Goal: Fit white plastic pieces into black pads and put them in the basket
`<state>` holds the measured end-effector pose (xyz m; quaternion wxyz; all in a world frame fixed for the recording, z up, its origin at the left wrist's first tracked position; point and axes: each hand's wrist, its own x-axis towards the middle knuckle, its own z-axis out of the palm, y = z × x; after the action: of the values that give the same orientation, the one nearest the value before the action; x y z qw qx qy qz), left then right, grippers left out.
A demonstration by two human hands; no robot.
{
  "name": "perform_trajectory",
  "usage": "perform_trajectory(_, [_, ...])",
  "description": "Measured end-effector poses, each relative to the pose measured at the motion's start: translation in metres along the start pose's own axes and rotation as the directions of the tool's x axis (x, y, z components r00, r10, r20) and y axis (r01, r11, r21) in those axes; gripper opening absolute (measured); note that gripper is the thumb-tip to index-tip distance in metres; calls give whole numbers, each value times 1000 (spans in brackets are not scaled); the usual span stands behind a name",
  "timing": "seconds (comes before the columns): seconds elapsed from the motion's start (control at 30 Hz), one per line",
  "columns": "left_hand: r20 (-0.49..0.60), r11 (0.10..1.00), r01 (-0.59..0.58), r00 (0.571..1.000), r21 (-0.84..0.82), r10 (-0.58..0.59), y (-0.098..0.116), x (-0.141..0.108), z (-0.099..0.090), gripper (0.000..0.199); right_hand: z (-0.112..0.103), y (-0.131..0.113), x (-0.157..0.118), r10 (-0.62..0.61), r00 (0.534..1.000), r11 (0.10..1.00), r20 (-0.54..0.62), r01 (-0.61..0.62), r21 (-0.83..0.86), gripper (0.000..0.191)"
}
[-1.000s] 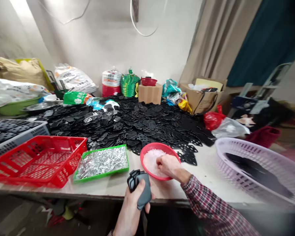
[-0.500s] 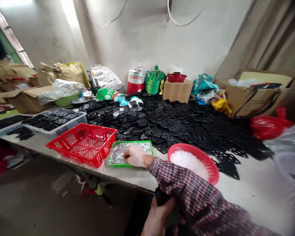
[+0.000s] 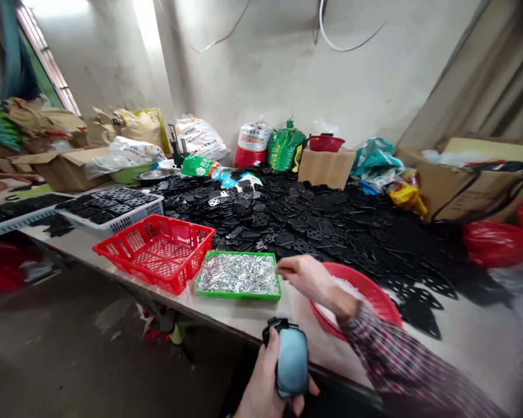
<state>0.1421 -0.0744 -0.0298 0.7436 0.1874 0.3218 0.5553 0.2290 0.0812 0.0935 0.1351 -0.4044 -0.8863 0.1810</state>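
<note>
My left hand (image 3: 268,371) is wrapped round a black object with a smooth, rounded blue-grey face (image 3: 292,360), held in front of the table edge. What kind of object it is, I cannot tell. Past the right rim of a green tray (image 3: 235,295) full of small silvery metal pieces (image 3: 239,273) is my right hand (image 3: 307,277), its fingertips pinched together. Anything between those fingertips is too small to make out. Beneath my right wrist stands a red basin (image 3: 377,296) with white contents, partly covered by the hand and the checked sleeve.
An open red plastic basket (image 3: 157,255) stands left of the green tray. Behind spreads a large heap of flat black plates (image 3: 287,215). A grey crate (image 3: 113,215) of such plates sits further left. Sacks (image 3: 253,145) and a cardboard box (image 3: 325,167) line the wall.
My right hand has left the metal pieces in the green tray and moved right towards the red basin. My left hand's object now shows its blue-grey face. The view has shifted slightly.
</note>
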Motion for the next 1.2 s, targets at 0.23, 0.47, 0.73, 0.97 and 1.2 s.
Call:
perform_trajectory(0.23, [38,989,-6,999,-145,12,31,8,40,55,-11,74,-78,393,912,902,118,-358,-242,23])
perform_trajectory(0.47, [62,996,-48,997,76,44,38,22,56,55,-1,82,-86,345,938,933,17,-341,-116,20])
perform_trajectory(0.73, [2,1000,21,1000,-2,-21,38,35,74,53,-15,70,-106,315,929,704,-194,-91,705,20])
perform_trajectory(0.97, [19,995,95,995,30,-96,33,36,86,52,-29,42,-115,183,922,714,-340,113,691,18])
perform_trajectory(1.2, [72,984,170,982,56,-174,33,40,86,55,-34,45,-122,145,918,755,-368,137,641,14])
